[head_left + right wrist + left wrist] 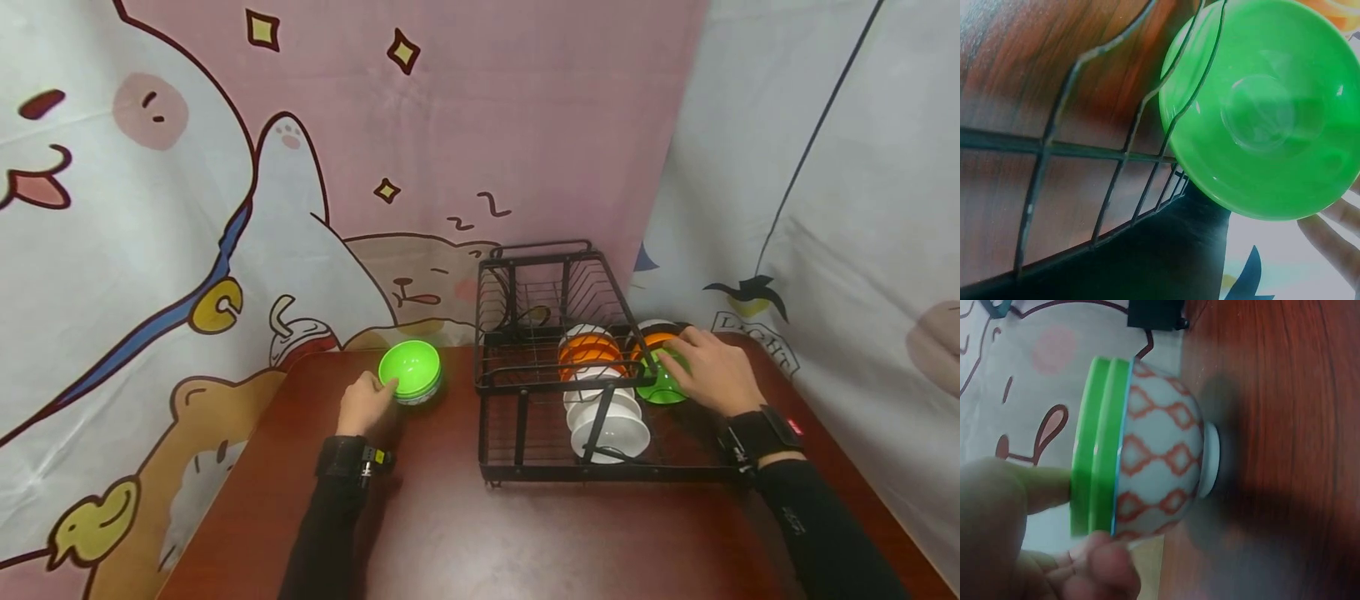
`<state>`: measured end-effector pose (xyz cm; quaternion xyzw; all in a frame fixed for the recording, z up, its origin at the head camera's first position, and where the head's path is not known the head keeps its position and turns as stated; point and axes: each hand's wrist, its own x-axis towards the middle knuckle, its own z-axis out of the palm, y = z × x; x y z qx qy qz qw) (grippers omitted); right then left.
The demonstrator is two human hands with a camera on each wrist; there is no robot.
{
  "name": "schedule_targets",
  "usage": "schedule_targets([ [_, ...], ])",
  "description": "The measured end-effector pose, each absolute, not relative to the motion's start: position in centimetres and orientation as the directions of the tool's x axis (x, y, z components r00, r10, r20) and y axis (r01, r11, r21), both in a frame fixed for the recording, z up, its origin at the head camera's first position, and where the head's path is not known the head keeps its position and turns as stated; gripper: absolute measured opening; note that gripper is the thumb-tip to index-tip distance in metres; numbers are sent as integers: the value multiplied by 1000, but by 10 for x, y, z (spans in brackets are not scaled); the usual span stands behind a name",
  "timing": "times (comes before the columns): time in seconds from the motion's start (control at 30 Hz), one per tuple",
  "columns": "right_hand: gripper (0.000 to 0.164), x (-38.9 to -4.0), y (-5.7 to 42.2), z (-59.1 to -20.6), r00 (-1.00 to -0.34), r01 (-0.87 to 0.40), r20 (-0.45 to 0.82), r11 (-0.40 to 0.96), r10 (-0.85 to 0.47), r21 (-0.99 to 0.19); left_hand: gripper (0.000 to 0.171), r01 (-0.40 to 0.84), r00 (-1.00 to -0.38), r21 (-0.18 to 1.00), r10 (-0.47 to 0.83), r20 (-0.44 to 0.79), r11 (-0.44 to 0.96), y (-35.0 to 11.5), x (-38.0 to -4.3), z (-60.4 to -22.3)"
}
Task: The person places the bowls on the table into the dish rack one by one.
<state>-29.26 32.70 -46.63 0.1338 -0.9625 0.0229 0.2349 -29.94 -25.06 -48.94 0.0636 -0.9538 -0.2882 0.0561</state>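
At the table's left, my left hand (365, 404) pinches the rim of a green bowl (411, 367). In the left wrist view two green rims (1100, 447) show, nested in a white bowl with an orange-red pattern (1157, 453); the thumb and fingers are at the near edge of the green. On the right, my right hand (716, 369) grips another green bowl (663, 383) standing tilted on its side in the black wire dish rack (525, 387). In the right wrist view the fingertips (1329, 240) touch that bowl's rim, beside the rack's wires.
Inside the rack stand a row of white bowls (611, 433) and orange bowls (588, 350); another orange bowl (658, 339) is behind the right-hand green one. The rack's upper tier (555, 275) rises over its left part. A printed cloth (525, 125) hangs behind the brown table (450, 533).
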Motion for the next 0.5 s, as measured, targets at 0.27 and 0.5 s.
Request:
schedule_targets([
  [0.27,35,-291,329,-468,-862,-257,448,966,-239,21,43,-128,-974,517,-205,93,846,-244,-305,-481],
  [0.5,33,-290,331,-469,-864,-269,442,963,-241,1,47,-106,-960,499,-219,174,860,-246,-306,-480],
])
